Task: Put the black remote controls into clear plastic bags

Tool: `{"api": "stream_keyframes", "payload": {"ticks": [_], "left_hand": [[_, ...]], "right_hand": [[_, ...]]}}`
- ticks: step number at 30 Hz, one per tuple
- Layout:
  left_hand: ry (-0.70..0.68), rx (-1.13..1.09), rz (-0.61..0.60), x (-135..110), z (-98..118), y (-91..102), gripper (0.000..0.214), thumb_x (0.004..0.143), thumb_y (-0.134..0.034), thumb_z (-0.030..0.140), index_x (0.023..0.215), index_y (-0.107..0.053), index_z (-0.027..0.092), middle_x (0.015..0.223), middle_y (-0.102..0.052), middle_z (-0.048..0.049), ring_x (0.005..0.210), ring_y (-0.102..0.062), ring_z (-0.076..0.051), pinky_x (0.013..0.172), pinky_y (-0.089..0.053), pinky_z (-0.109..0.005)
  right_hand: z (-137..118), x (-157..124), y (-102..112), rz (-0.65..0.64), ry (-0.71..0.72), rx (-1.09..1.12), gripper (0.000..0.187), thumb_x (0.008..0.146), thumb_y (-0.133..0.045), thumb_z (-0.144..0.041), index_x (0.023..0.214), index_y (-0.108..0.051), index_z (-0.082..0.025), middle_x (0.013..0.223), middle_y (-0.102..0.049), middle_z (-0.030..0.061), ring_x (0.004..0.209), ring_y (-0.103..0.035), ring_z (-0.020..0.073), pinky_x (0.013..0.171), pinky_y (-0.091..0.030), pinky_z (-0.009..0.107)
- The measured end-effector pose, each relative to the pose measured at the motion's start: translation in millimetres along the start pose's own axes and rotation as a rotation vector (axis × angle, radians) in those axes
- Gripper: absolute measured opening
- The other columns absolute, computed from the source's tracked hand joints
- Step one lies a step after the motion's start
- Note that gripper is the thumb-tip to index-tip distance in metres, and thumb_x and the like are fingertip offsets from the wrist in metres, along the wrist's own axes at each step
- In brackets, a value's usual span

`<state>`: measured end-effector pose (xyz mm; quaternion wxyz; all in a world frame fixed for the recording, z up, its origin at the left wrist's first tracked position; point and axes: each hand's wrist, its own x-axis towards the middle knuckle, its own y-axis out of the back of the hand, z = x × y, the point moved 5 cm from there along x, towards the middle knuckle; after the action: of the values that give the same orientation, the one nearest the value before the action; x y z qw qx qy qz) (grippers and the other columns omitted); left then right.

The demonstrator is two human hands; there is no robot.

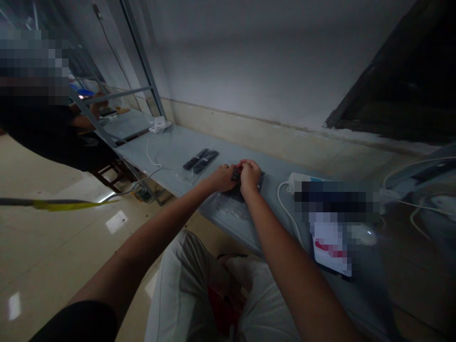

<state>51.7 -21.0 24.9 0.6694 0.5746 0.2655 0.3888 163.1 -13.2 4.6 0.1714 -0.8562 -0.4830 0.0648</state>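
Pale trousers (185, 285) fill the bottom of the view, so the person is sitting down, with both bare forearms stretched out to a grey workbench (171, 142) that runs along the wall.

The left hand (221, 178) and right hand (250, 175) are bunched up knuckle to knuckle near the front of the bench. Both are curled nearly closed, fingertips pinched onto the same small dark part (237, 174), which has a bit of red showing on top. It's way too tiny and dim to say what it actually is. My read is that two hands are on it because it's fiddly: one steadies, the other works, and resting low on the bench keeps it from wobbling.

Under the hands there's a dark flat piece (261, 180) lying on a clear plastic bag (224, 206), which looks like it's keeping things off the bare bench top.

Further back, two slim black remotes (200, 160) (or something that shape) lie side by side, well apart from the hands. A white cable (153, 156) loops toward a white power strip (159, 125) by the wall, and a white adapter (292, 179) sits just to the right of the hands.

Another person (42, 133) is off to the left at the next bench.
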Motion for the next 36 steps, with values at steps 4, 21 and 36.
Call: {"api": "stream_keyframes", "payload": {"ticks": [4, 21, 36], "left_hand": [[0.041, 0.066, -0.038, -2, -7, 7.1, 0.056, 0.086, -0.056, 0.028, 0.139, -0.044, 0.015, 0.118, -0.064, -0.0185, 0.109, -0.063, -0.031, 0.092, -0.048, -0.041], [0.201, -0.314, 0.085, -7, -52, 21.6, 0.057, 0.074, -0.069, 0.024, 0.126, -0.048, 0.016, 0.099, -0.068, -0.0078, 0.083, -0.065, -0.020, 0.072, -0.050, -0.031], [0.018, -0.128, 0.435, -17, -27, 18.8, 0.049, 0.083, -0.053, 0.019, 0.131, -0.043, 0.019, 0.135, -0.053, -0.0134, 0.128, -0.044, -0.025, 0.107, -0.039, -0.042]], "right_hand": [[6, 4, 1, -0.001, 0.035, -0.044, 0.017, 0.069, -0.047, -0.012, 0.069, -0.062, -0.019, 0.061, -0.061, -0.0042, 0.061, -0.058, 0.0114, 0.061, -0.047, 0.022], [4, 9, 5, 0.109, 0.072, -0.099, 0.018, 0.075, -0.065, -0.027, 0.090, -0.058, -0.020, 0.077, -0.060, -0.0027, 0.073, -0.059, 0.0145, 0.072, -0.049, 0.026], [-14, -15, -30, -0.342, -0.217, 0.458, 0.025, 0.084, -0.066, -0.032, 0.107, -0.060, -0.023, 0.116, -0.071, 0.0060, 0.101, -0.070, 0.0165, 0.089, -0.057, 0.034]]}}
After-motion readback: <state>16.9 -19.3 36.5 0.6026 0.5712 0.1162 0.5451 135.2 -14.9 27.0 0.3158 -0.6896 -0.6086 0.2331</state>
